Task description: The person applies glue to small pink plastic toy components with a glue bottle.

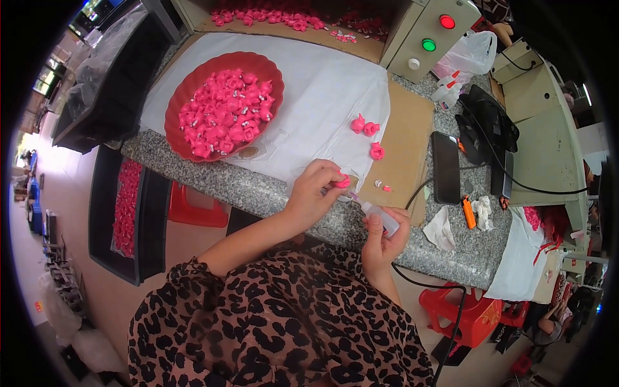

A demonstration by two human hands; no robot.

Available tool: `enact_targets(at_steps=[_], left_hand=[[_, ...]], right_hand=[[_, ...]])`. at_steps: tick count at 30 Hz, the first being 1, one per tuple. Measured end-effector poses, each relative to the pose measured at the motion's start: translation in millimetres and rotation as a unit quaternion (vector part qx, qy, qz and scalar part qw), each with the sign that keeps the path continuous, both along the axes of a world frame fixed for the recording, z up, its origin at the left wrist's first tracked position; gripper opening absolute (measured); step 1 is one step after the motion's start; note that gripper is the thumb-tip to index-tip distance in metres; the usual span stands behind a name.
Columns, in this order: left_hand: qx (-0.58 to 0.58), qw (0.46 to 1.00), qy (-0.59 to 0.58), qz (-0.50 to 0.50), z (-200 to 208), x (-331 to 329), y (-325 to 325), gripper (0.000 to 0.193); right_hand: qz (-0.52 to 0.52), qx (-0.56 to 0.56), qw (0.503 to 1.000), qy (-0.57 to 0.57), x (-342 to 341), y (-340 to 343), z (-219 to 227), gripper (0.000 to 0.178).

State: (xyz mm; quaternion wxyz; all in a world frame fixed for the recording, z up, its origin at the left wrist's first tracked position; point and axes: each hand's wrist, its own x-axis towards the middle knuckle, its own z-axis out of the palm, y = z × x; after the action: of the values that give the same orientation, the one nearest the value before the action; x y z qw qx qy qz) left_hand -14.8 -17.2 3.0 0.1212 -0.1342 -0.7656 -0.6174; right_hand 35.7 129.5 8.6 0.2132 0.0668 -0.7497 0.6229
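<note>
Between the fingertips of my left hand (314,195) is a small pink plastic piece (342,181). My right hand (385,240) grips a small translucent squeeze bottle (379,217), its thin nozzle tilted up to the pink piece; whether the tip touches it I cannot tell. Just beyond my hands, on the white sheet (316,84), lie a few loose pink pieces (376,151). A tiny white part (378,183) and a tiny pink part (387,189) rest on the cardboard. To the left, a red scalloped bowl (173,122) is heaped with similar pink pieces (225,109).
A machine box (425,58) with lit red and green buttons stands at the back, more pink pieces inside. On the granite worktop at right are a phone (446,168), an orange tool (469,213) and crumpled tissue (440,229). A black cable (459,309) hangs down. Black crates (145,226) stand left.
</note>
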Motion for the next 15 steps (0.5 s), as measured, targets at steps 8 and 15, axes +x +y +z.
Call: enact_targets(at_steps=[8,15], left_hand=[[-0.006,1.0,0.002,0.0,0.3,-0.8,1.3,0.013],[0.006,1.0,-0.006,-0.002,-0.6,0.2,-0.7,0.014]], right_hand=[[-0.006,0.024,1.0,0.012,-1.6,3.0,-2.0,0.018],[-0.002,-0.054,0.998,-0.014,-2.1,-1.3,4.6,0.017]])
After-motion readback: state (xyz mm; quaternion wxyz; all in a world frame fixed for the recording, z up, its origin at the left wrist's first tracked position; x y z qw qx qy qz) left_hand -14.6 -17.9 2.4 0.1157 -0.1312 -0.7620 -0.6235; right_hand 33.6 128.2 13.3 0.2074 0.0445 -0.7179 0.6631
